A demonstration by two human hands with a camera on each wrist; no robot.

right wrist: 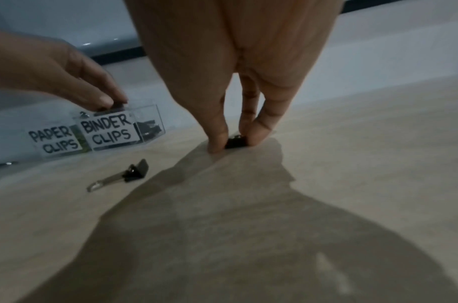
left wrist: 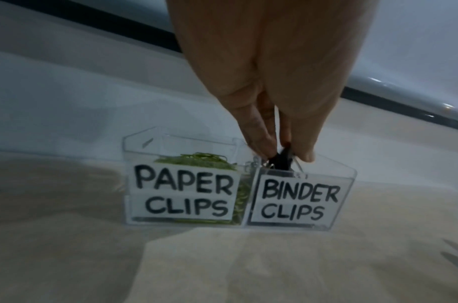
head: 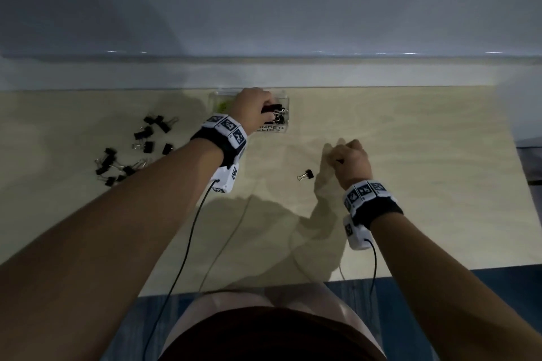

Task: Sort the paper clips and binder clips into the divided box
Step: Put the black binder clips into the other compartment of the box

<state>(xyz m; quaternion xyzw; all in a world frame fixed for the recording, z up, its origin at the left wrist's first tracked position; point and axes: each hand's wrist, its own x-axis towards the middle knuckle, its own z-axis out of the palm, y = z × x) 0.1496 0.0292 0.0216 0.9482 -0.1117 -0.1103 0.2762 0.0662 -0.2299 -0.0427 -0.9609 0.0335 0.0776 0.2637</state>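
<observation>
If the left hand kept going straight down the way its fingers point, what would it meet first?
Most likely the binder clips already lying in the BINDER CLIPS compartment: the left hand pinches a black binder clip just above that compartment's open top, though depth is uncertain.

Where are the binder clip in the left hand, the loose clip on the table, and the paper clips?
Held binder clip [left wrist: 281,160], left wrist view, black body between fingertips.
Loose binder clip [right wrist: 137,170], right wrist view, black body.
Paper clips [left wrist: 196,161], left wrist view, top of green heap.
</observation>
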